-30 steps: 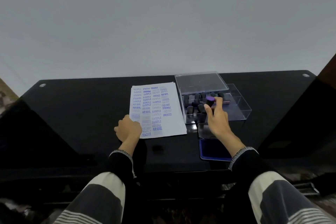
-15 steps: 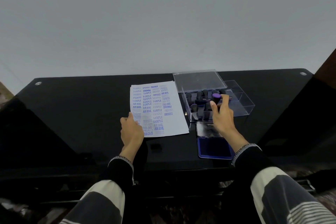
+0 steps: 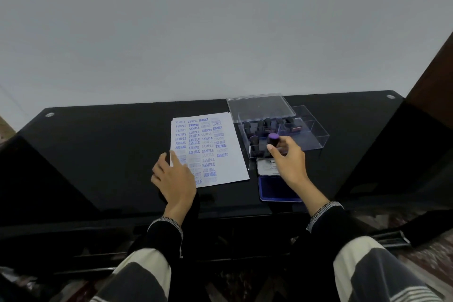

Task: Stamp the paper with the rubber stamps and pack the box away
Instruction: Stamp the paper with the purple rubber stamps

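- The left hand (image 3: 174, 179) sits just left of the frame's centre, back facing up, fingers loosely spread and pointing toward the upper left, thumb stretched upward.
- The right hand (image 3: 288, 162) sits right of centre, thumb and curled fingers pinching a small stamp (image 3: 272, 141).
- Both forearms rise from the lower edge in dark sleeves with pale striped cuffs.

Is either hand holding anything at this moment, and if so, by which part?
The right hand pinches a purple-topped stamp by the sides of its upright handle, over the clear box. The left hand holds nothing; it rests on the paper.
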The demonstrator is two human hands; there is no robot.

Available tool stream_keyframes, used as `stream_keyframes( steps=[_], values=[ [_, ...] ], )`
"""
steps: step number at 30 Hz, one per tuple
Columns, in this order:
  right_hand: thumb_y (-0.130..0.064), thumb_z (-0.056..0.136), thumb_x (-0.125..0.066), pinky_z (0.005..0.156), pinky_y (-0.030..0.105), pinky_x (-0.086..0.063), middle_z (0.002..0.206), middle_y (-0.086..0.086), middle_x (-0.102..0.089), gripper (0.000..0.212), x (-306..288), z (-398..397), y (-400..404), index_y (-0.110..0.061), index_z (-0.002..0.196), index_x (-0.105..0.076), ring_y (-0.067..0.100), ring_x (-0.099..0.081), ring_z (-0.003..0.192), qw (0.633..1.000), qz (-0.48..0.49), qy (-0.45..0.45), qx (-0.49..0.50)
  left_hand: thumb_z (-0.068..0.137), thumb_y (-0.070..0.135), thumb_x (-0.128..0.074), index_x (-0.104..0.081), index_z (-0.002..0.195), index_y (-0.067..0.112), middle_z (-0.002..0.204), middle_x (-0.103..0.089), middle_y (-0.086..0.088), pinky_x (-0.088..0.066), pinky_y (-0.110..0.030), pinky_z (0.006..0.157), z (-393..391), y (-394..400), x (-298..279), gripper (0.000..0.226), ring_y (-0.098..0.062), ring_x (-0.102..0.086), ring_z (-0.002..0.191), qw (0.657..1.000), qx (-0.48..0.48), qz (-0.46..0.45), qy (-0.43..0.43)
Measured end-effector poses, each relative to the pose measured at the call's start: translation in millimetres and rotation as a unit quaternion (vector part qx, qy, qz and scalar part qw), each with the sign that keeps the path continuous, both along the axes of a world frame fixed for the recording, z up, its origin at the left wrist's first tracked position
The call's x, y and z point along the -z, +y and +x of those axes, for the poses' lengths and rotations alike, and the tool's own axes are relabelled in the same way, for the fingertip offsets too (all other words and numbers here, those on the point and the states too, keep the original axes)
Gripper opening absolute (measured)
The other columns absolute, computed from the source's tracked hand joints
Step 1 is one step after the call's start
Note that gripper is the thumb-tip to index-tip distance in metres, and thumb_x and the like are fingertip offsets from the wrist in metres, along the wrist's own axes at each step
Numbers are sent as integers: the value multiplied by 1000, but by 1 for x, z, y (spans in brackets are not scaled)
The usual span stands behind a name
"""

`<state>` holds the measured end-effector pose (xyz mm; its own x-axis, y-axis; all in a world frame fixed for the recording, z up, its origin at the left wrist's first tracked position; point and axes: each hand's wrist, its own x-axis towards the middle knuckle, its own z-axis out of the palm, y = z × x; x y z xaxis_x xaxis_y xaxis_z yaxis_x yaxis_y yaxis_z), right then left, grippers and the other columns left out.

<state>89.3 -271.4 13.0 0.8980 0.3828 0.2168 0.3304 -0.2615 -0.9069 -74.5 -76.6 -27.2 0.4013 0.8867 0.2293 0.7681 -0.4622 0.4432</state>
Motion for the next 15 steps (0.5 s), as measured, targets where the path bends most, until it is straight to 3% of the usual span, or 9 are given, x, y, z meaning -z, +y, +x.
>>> stream_keyframes(
  steps=[2,4,6,9,15],
  values=[
    [-17,89,-64,66,9,-43,93,2,-62,29,-2,-7,-8,-20,116,-56,13,-59,87,1000,3,9,-11,95,20,-54,-51,135,13,141,-43,-7,-30,-46,106,3,-9,2,41,-28,-35,130,987,141,33,-65],
    [-14,89,-64,64,9,-45,94,-4,-61,40,-1,-13,-19,-25,124,-48,7,-58,76,999,-2,14,-30,95,21,-55,-60,124,16,131,-54,-1,-36,-42,105,7,-23,4,31,-22,-44,124,944,314,19,-98],
    [-13,89,-63,65,12,-46,104,-9,-60,44,3,-15,-30,-30,126,-47,6,-59,73,998,-27,11,-54,93,29,-59,-62,123,19,130,-56,4,-36,-36,107,11,-39,4,31,-15,-45,125,903,420,-25,-80],
    [-13,90,-62,65,15,-48,109,-7,-61,36,11,-17,-45,-33,117,-51,9,-62,73,996,-57,26,-65,88,45,-64,-54,135,27,147,-40,11,-15,-19,111,17,-57,6,51,-8,-28,139,881,465,-85,-16],
    [-25,94,-56,74,24,-54,94,-4,-64,26,19,-21,-61,-25,120,-52,3,-64,74,995,-80,6,-55,84,67,-52,-28,148,40,159,-11,14,9,-34,117,26,-67,13,73,-9,5,147,865,497,-26,65]
  ],
)
